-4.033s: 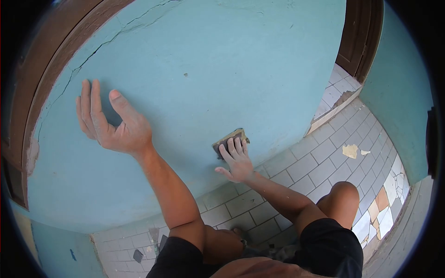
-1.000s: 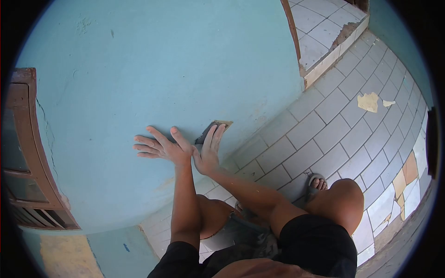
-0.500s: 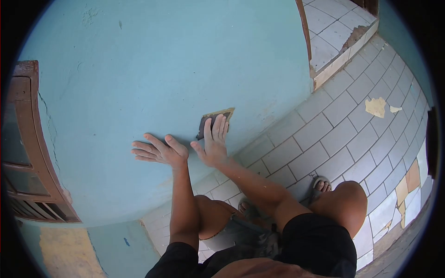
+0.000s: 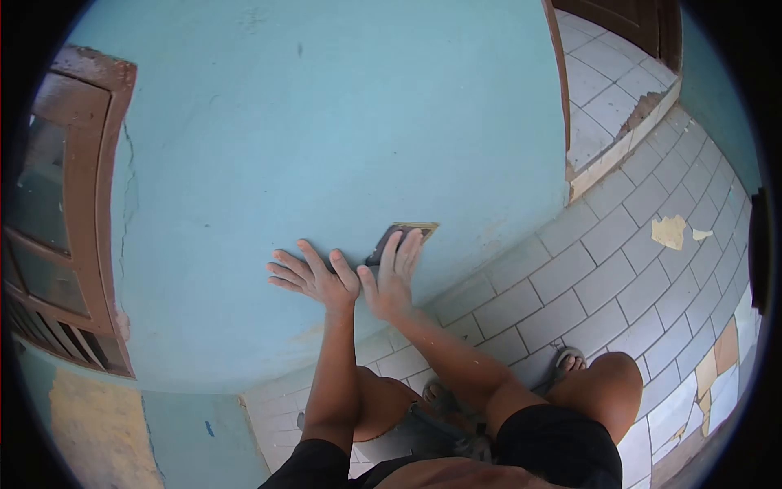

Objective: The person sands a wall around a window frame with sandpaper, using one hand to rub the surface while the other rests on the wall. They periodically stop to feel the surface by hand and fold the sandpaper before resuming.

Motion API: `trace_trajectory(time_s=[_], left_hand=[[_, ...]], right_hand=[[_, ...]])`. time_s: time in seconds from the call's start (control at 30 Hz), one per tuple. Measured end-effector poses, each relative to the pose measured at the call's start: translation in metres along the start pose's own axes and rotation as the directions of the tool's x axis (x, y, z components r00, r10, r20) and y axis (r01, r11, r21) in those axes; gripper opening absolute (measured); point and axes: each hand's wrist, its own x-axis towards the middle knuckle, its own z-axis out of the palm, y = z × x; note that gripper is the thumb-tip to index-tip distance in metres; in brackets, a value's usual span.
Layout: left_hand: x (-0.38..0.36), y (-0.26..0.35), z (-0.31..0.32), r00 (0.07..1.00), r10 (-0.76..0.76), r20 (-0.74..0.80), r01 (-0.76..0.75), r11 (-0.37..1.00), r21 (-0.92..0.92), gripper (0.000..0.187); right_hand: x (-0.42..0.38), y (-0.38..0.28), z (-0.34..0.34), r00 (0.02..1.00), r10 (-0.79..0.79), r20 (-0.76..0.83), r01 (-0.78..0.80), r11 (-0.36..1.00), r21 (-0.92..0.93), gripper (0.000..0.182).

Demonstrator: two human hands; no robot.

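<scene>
Both flat: right hand (image 4: 391, 281) probably half-hides sandpaper (image 4: 405, 234); left hand (image 4: 314, 277) bare on wall (image 4: 342, 122).

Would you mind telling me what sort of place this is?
Probably a tiled porch or passage of a house: a painted blue wall, a brown wooden window frame and a broken tile floor.

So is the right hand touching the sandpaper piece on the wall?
Touching. The head view shows the right hand with fingers laid flat over the sandpaper piece, pressing it against the blue wall.
</scene>
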Motion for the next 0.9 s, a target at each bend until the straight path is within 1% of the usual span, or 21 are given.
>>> trace_trajectory(time_s=[0.03, 0.07, 0.13, 0.17, 0.2, 0.3, 0.37, 0.4, 0.43, 0.47, 0.5, 0.57, 0.6, 0.63, 0.67, 0.7, 0.77, 0.8, 0.83, 0.87, 0.9], left_hand=[[0.001, -0.005, -0.001, 1.0, 0.017, 0.024, -0.017, 1.0, 0.0, 0.064], [0.001, -0.01, -0.004, 1.0, 0.006, -0.022, -0.005, 0.999, 0.034, 0.064], [0.001, -0.015, -0.01, 0.997, 0.038, 0.063, -0.04, 0.999, 0.033, 0.062], [0.004, -0.017, -0.011, 0.999, 0.019, 0.029, -0.021, 0.998, 0.062, 0.062], [0.006, -0.019, -0.013, 0.999, 0.003, 0.032, -0.005, 0.999, 0.044, 0.062], [0.008, -0.012, -0.009, 0.999, -0.027, 0.037, 0.026, 0.999, 0.028, 0.063], [0.009, 0.002, -0.003, 0.993, -0.11, -0.033, 0.109, 0.994, -0.007, 0.063], [0.012, 0.006, 0.0, 0.992, -0.12, -0.042, 0.119, 0.993, -0.012, 0.063], [0.013, 0.011, 0.001, 0.985, -0.168, -0.031, 0.167, 0.986, -0.021, 0.064], [0.01, 0.016, 0.0, 0.976, -0.216, -0.01, 0.216, 0.976, -0.028, 0.065], [0.007, 0.017, -0.003, 0.976, -0.219, 0.008, 0.219, 0.975, -0.028, 0.065], [0.015, 0.004, -0.005, 0.985, -0.175, 0.005, 0.175, 0.984, -0.013, 0.066], [0.019, -0.002, -0.013, 0.984, -0.171, 0.039, 0.172, 0.985, -0.008, 0.066], [0.022, -0.007, -0.021, 0.975, -0.213, 0.061, 0.215, 0.976, -0.017, 0.067], [0.024, -0.01, -0.026, 0.964, -0.254, 0.076, 0.257, 0.966, -0.034, 0.068], [0.023, -0.014, -0.028, 0.962, -0.252, 0.104, 0.258, 0.965, -0.044, 0.068], [0.023, -0.02, -0.031, 0.963, -0.261, 0.074, 0.264, 0.964, -0.028, 0.07], [0.024, -0.013, -0.03, 0.952, -0.295, 0.08, 0.299, 0.953, -0.05, 0.071], [0.021, -0.005, -0.026, 0.953, -0.283, 0.111, 0.293, 0.952, -0.085, 0.071], [0.019, 0.003, -0.019, 0.953, -0.289, 0.089, 0.296, 0.953, -0.071, 0.071], [0.016, 0.012, -0.011, 0.954, -0.295, 0.057, 0.298, 0.953, -0.059, 0.071]], right_hand=[[0.023, 0.001, -0.01, 0.993, 0.006, -0.12, -0.007, 1.0, -0.007, 0.096], [0.055, 0.001, -0.03, 0.973, 0.009, -0.231, -0.012, 1.0, -0.008, 0.095], [0.141, 0.022, -0.078, 0.848, 0.135, -0.513, -0.156, 0.988, 0.002, 0.09], [0.18, 0.042, -0.108, 0.782, 0.188, -0.594, -0.226, 0.974, 0.01, 0.086], [0.209, 0.042, -0.146, 0.737, 0.298, -0.606, -0.295, 0.949, 0.109, 0.085], [0.222, 0.039, -0.158, 0.782, 0.247, -0.573, -0.242, 0.966, 0.087, 0.086], [0.163, 0.026, -0.1, 0.869, 0.011, -0.494, -0.071, 0.992, -0.103, 0.089], [0.12, 0.016, -0.069, 0.923, -0.049, -0.382, -0.003, 0.991, -0.133, 0.097], [0.072, 0.018, -0.035, 0.972, -0.035, -0.231, 0.014, 0.995, -0.095, 0.105], [0.04, 0.015, -0.021, 0.995, -0.037, -0.096, 0.032, 0.998, -0.051, 0.106], [0.018, 0.014, -0.017, 0.999, -0.028, 0.036, 0.028, 1.0, 0.0, 0.108], [0.049, 0.019, -0.036, 0.995, -0.058, -0.076, 0.059, 0.998, 0.001, 0.105], [0.087, 0.027, -0.054, 0.962, -0.107, -0.251, 0.093, 0.993, -0.068, 0.101], [0.129, 0.026, -0.084, 0.929, -0.02, -0.37, -0.009, 0.997, -0.075, 0.093], [0.173, 0.037, -0.115, 0.867, 0.1, -0.489, -0.119, 0.993, -0.007, 0.085], [0.211, 0.039, -0.154, 0.808, 0.239, -0.539, -0.149, 0.967, 0.205, 0.081], [0.245, 0.048, -0.193, 0.727, 0.374, -0.576, -0.061, 0.871, 0.488, 0.08], [0.229, 0.046, -0.183, 0.766, 0.278, -0.58, -0.146, 0.954, 0.263, 0.08], [0.211, 0.039, -0.156, 0.804, 0.187, -0.564, -0.215, 0.977, 0.018, 0.08], [0.176, 0.033, -0.121, 0.849, 0.031, -0.528, -0.108, 0.987, -0.116, 0.086], [0.134, 0.028, -0.085, 0.903, -0.029, -0.429, -0.01, 0.996, -0.088, 0.095]])
